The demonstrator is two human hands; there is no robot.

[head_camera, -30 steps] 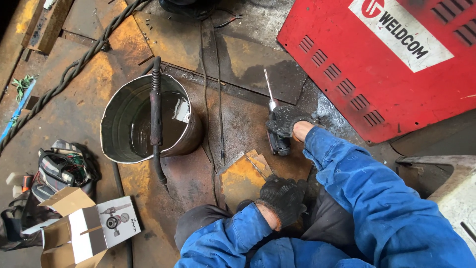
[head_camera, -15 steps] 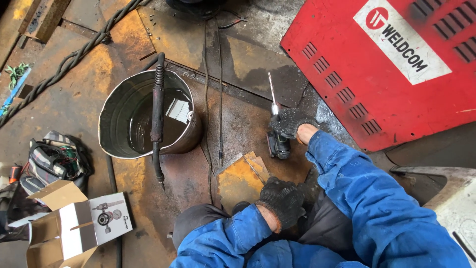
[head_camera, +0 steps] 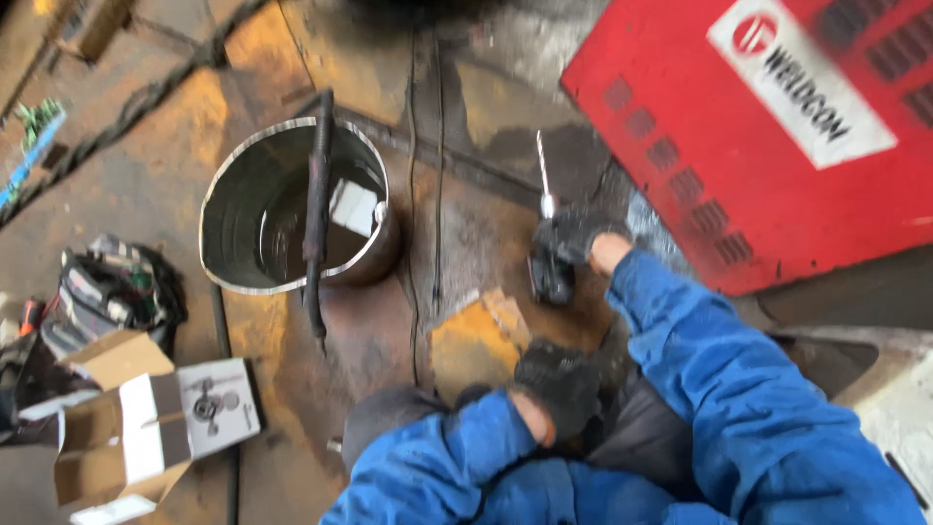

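At 9 o'clock of the view sits an open cardboard box with a white flap that shows a drawing of a part, and above it lies a dark bundle of gear, too blurred to name further. Toward 11 o'clock stands a round steel bucket on the rusty steel floor, with a long dark rod-like tool laid across its rim and hanging over the near edge.

Near 6 o'clock the left hand, in a dark work glove below a blue sleeve, rests curled by the person's knee; whether it holds anything I cannot tell, since the fingers are turned under.

Just right of centre the right hand, also gloved, is closed around a dark power drill. Its thin bright drill bit points toward 12 o'clock, and the drill's body hangs below the fist, close above the floor.

I judge the drill stiff and fairly heavy for 1 hand, with its weight low in the body, so the sound hold is around the handle, as it is gripped here. The bit looks slender and likely to snap or skid under side load, and it should not be grasped.

At 2 o'clock lies a large red sheet-metal machine housing with vent slots and a white label.
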